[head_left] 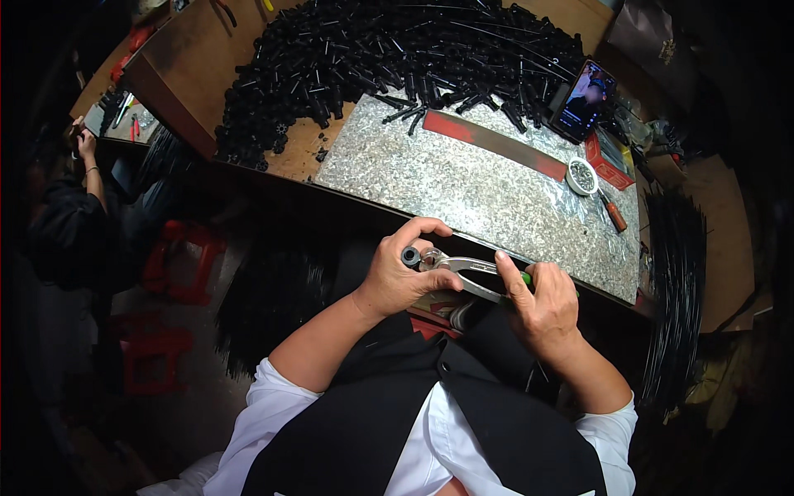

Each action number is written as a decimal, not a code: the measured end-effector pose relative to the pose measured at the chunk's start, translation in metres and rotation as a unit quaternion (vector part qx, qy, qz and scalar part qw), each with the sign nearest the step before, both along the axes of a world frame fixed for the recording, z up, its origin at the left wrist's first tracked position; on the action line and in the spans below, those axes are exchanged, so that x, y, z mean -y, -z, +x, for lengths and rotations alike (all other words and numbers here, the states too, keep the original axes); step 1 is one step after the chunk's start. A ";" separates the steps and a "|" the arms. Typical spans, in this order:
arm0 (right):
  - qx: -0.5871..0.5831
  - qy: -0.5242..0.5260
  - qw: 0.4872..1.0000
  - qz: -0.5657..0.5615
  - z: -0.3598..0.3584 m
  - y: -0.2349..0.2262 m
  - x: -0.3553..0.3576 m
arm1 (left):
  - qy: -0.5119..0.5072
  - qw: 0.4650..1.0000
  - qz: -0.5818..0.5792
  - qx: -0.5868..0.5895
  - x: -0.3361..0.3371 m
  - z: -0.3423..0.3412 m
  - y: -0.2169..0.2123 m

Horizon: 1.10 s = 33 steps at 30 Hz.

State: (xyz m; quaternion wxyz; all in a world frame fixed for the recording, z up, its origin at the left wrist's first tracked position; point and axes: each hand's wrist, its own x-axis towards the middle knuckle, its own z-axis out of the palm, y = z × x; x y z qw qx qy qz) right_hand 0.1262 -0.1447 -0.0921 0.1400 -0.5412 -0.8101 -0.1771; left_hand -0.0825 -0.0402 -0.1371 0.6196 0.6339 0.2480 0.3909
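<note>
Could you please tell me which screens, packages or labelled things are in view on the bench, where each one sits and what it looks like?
Phone: propped at the far right of the bench beside the black parts pile; dark rectangle, screen lit in blue tones.
Flat box: lying right of the small white dish, just below the phone; red with pale print.

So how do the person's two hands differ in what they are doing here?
The left hand pinches a small black tube at the pliers' head; the right hand wraps the pliers' handles. The left hand's fingers curl over the top; the right hand's knuckles face the camera. Both work just off the speckled slab.
</note>
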 end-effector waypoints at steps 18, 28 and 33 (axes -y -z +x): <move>-0.113 -0.010 0.984 -0.136 0.001 -0.011 0.007 | -0.016 0.999 0.022 -0.016 -0.001 0.002 0.002; -0.072 -0.016 0.991 -0.113 0.006 -0.028 0.013 | -0.011 0.999 0.009 -0.038 -0.006 -0.006 -0.001; -0.084 -0.010 0.988 -0.132 0.007 -0.029 0.013 | 0.035 0.997 0.029 -0.057 -0.005 -0.004 0.001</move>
